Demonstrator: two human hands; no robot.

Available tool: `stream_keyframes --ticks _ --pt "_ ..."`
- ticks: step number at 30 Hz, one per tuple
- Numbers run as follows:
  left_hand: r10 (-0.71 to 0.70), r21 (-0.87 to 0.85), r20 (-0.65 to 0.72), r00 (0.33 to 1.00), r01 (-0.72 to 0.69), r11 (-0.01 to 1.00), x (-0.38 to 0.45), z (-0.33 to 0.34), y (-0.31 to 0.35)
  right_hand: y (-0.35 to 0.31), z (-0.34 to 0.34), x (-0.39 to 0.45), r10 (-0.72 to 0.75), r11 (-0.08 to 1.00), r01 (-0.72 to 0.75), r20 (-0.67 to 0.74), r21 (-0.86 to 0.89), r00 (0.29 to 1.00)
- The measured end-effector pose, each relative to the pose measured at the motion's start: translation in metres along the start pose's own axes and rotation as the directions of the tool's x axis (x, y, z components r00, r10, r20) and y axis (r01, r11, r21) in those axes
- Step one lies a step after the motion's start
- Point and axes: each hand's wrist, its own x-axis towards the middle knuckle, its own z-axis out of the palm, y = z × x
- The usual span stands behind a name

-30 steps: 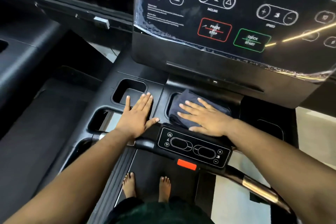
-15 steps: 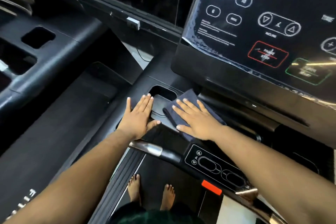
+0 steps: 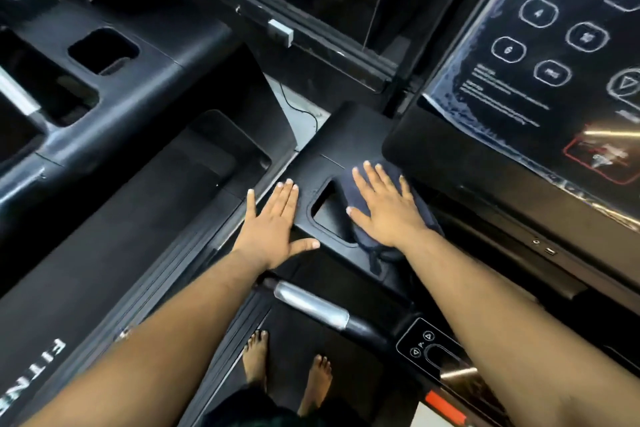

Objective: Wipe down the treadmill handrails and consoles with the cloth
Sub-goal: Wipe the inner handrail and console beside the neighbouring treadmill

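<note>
Under the lower left corner of the glossy black touch console [image 3: 540, 55], a folded dark navy cloth [image 3: 372, 239] lies on the matte black plastic tray [image 3: 332, 146], at three o'clock from a rounded cup-holder cutout [image 3: 329, 215]. The right hand [image 3: 382, 210] presses it flat, fingers straight and spread — no pinch. The left hand [image 3: 273, 222] rests flat on the tray's edge at nine o'clock, grasping nothing. Soft and light, the cloth should bunch easily and slide well on the faintly grained plastic; it is best held under the palm or gathered by its thick fold. A brushed-metal sleeve on the black handrail [image 3: 311, 305] sits at six o'clock — smooth, probably slick.
</note>
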Motion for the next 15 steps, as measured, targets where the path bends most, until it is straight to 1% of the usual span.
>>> stream_keyframes --ticks 2,3,5,7,9,11,12,13,14,15 --pt "-0.029 -0.046 -0.014 0.999 0.029 0.999 -0.003 0.004 -0.008 -0.021 -0.008 0.028 0.047 0.998 -0.048 0.005 0.043 0.999" --pt "-0.040 -0.085 -0.031 0.999 0.037 0.996 -0.005 0.006 -0.011 -0.031 -0.011 0.039 0.046 0.998 -0.046 0.011 0.053 0.999" --pt "-0.052 -0.180 -0.063 0.997 0.040 0.983 -0.009 0.009 -0.017 -0.063 -0.012 0.051 -0.006 0.999 0.005 0.024 0.041 1.000" --pt "-0.058 -0.267 -0.085 0.995 0.033 0.963 -0.015 0.009 -0.023 -0.099 -0.008 0.047 -0.142 0.990 0.141 0.051 0.021 0.989" --pt "-0.049 -0.327 -0.081 0.996 0.020 0.945 -0.022 0.007 -0.030 -0.119 -0.004 0.037 -0.315 0.949 0.314 0.087 0.024 0.945" --pt "-0.023 -0.368 -0.072 0.997 -0.005 0.930 -0.030 0.008 -0.036 -0.107 -0.006 0.034 -0.447 0.894 0.447 0.107 0.020 0.888" --pt "-0.018 -0.377 -0.070 0.997 -0.010 0.926 -0.033 0.008 -0.040 -0.095 -0.007 0.037 -0.470 0.881 0.473 0.103 -0.004 0.877" --pt "-0.022 -0.382 -0.067 0.998 -0.005 0.924 -0.035 0.009 -0.042 -0.085 -0.008 0.043 -0.444 0.894 0.447 0.081 -0.031 0.893" --pt "-0.039 -0.392 -0.060 0.997 0.012 0.920 -0.037 0.011 -0.045 -0.079 -0.007 0.050 -0.368 0.927 0.370 0.047 -0.054 0.929" --pt "-0.057 -0.404 -0.056 0.997 0.030 0.914 -0.039 0.012 -0.045 -0.081 -0.006 0.057 -0.260 0.963 0.260 0.012 -0.066 0.966"
